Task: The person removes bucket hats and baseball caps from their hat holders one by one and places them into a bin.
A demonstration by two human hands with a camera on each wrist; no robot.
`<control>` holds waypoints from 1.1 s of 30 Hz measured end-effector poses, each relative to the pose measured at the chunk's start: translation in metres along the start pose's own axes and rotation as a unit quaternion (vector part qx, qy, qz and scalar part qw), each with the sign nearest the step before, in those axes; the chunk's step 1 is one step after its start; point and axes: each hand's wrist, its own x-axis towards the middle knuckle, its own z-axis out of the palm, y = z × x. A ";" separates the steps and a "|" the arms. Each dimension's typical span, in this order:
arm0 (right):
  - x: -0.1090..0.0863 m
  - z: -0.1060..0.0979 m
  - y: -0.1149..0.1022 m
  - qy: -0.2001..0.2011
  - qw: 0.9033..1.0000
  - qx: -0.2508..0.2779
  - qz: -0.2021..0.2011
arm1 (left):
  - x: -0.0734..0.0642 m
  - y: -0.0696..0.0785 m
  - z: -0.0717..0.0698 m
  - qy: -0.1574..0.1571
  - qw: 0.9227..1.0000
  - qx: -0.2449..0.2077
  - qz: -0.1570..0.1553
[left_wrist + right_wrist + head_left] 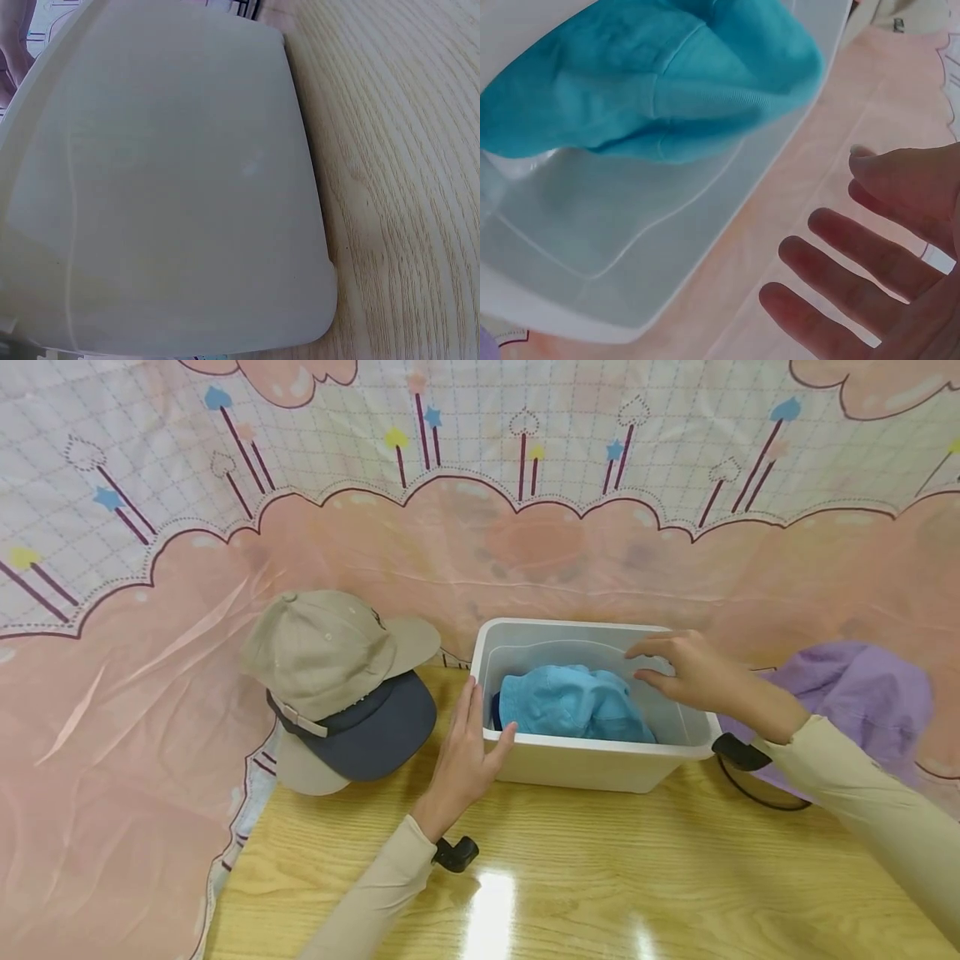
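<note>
A white plastic bin [577,767] stands on the wooden table with a bright blue cloth hat [566,700] lying inside it. Something dark blue peeks out at the hat's left edge. My left hand [467,752] rests against the bin's left end, fingers straight along the rim and thumb by the front corner. Over the right part of the bin hovers my right hand [693,672], holding nothing. In the right wrist view the right hand [877,262] has its fingers apart, and the blue hat [667,82] lies clear of them. The left wrist view shows the bin's outer wall [172,180].
Left of the bin sits a stack of caps: a beige cap [322,643] on top, a navy cap [390,735] under it and a pale brim below. A purple hat [855,702] lies to the right, partly behind the right forearm. A patterned cloth [525,552] hangs behind the table.
</note>
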 end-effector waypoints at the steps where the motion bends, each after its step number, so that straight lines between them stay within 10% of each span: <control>1: -0.002 -0.001 0.001 0.005 1.000 -0.005 -0.001 | 0.000 0.000 0.000 0.000 1.000 0.000 0.000; 33: -0.041 -0.036 0.009 0.063 0.992 -0.073 0.079 | 0.000 0.003 0.000 0.002 1.000 0.001 -0.004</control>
